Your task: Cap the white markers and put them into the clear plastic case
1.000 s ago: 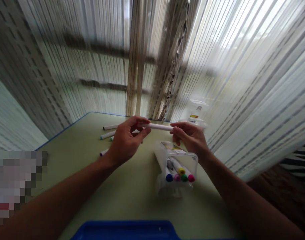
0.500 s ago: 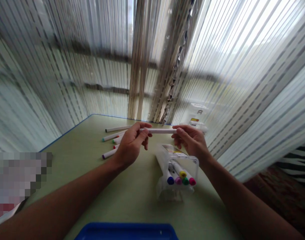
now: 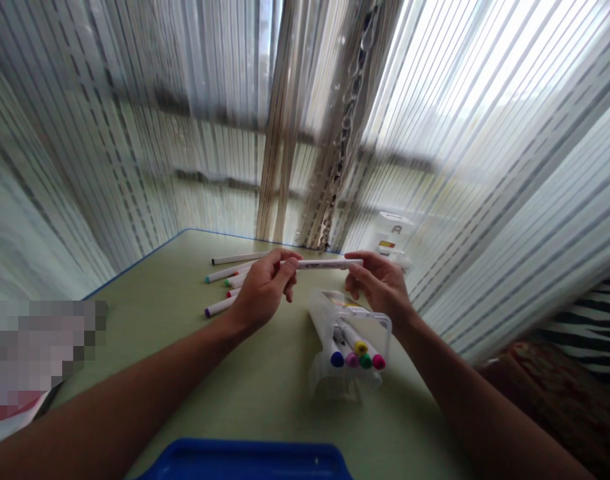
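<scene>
A white marker pen (image 3: 322,265) is held level above the table, with dark print showing on its barrel. My left hand (image 3: 265,287) is closed on its left end, between thumb and fingers. My right hand (image 3: 382,280) pinches the other end with thumb and forefinger. Just below my right hand lies a clear plastic case (image 3: 319,320), its open end facing me. Inside are several markers with blue, pink, green, red and yellow ends (image 3: 361,347). Left of my left hand, several loose white markers (image 3: 219,275) lie on the table, partly covered by that hand.
The pale green table (image 3: 155,293) has a blue edge. A blue tray (image 3: 249,450) sits at the near side. Another clear container (image 3: 392,233) stands at the back right, against striped sheer curtains (image 3: 225,147). Something blurred out (image 3: 29,353) lies at the left.
The held marker has been turned so that its print now shows. My right thumb and forefinger have shifted along its end. The view has moved slightly; the loose markers lie as before.
</scene>
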Demonstrator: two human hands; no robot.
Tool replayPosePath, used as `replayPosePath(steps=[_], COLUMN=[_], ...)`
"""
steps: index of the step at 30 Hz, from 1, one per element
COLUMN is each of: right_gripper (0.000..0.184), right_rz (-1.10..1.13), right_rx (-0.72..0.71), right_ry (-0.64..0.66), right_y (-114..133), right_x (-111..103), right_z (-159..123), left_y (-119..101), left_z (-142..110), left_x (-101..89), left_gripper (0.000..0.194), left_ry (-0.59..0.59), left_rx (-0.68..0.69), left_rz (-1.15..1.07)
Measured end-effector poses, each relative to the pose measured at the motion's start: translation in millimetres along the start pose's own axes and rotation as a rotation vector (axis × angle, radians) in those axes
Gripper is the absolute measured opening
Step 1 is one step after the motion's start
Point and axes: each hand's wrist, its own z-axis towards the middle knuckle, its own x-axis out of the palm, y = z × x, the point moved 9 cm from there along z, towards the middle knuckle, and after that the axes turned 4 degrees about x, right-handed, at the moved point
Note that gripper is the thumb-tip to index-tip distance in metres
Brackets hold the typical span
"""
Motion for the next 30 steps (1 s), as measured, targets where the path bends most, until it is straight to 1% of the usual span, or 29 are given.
replayPosePath(steps=[7,12,16,24,30], right_gripper=[0.024,0.024,0.024,0.027,0.030], right_rz=[0.026,0.104,0.098,-0.010,-0.078], right_rx=[0.034,0.109,0.098,0.039,0.033], right_ry=[-0.029,-0.020,-0.016,-0.010,-0.002], right_y=[-0.9,-3.1,-1.8,-3.5,-3.7], right_x=[-0.8,0.4,0.6,-1.2,-0.4], right_z=[-0.4,-1.1,-0.6,-0.7,-1.1], left_y=[-8.6,-4.7,-0.1,0.2,-4.5], left_z=[-3.0,-2.8,-1.4,-0.5,-1.8], left_x=[1.5,0.7,-1.1,0.0,1.8], left_gripper=[0.024,0.024,0.024,0.028,0.029], left_ry=[-0.004,-0.017,-0.035,-0.007,0.009], left_rx=[0.034,-0.020,-0.061,-0.017,0.004], left_rz=[0.041,-0.113,-0.176,-0.029,0.057])
